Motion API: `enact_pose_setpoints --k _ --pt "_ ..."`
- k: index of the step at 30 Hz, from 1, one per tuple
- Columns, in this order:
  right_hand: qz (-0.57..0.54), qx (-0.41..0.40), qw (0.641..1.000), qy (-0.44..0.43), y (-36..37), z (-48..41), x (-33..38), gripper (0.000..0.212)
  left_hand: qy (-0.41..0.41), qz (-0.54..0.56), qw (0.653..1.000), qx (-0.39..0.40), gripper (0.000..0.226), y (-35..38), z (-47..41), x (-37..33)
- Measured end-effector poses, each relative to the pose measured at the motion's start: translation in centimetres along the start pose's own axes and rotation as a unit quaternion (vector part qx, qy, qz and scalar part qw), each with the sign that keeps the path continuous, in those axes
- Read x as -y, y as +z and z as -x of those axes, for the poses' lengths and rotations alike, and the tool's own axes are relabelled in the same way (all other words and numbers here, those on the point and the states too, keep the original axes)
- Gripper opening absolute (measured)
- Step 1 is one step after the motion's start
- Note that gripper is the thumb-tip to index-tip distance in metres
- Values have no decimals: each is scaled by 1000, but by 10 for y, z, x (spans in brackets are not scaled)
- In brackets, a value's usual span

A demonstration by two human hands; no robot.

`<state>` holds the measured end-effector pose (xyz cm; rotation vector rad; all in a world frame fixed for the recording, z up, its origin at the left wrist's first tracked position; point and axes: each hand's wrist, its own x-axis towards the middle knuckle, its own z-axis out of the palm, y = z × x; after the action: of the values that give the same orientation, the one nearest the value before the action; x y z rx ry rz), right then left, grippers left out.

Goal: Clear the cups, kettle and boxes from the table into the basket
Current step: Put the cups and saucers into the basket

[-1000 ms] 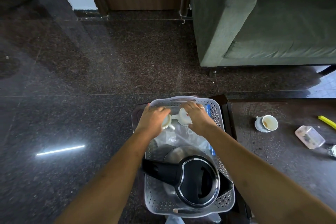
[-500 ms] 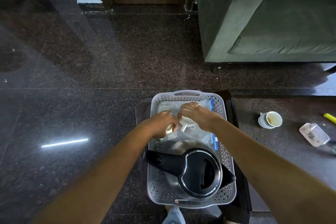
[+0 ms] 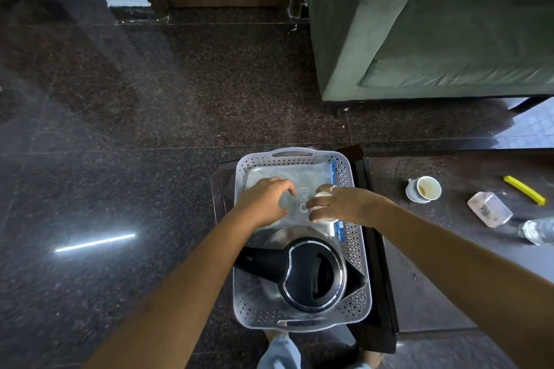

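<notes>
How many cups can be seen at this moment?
2. One cup is in the right hand over the basket; one stained cup stands on the table. Another may be hidden under the left hand.

One head-worn wide-angle view looks steeply down, close over the perforated grey plastic basket [image 3: 355, 189] at six o'clock, dark speckled stone floor [image 3: 150, 99] filling twelve o'clock.
</notes>
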<state>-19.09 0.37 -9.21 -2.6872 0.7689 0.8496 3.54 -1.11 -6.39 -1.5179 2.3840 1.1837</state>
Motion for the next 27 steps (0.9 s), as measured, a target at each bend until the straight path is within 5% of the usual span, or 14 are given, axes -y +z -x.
enact_pose_setpoints --k 13,19,27 --pt "-159 34 976 144 -4 14 35 64 -97 17 990 97 36 4 1 -16" --pt "-238 -108 939 225 -10 33 51 63 -90 2 991 99 34 -8 -8 -59" --pt "-323 -263 835 359 37 108 43 45 -31 -17 992 122 29 -1 -51 -179"
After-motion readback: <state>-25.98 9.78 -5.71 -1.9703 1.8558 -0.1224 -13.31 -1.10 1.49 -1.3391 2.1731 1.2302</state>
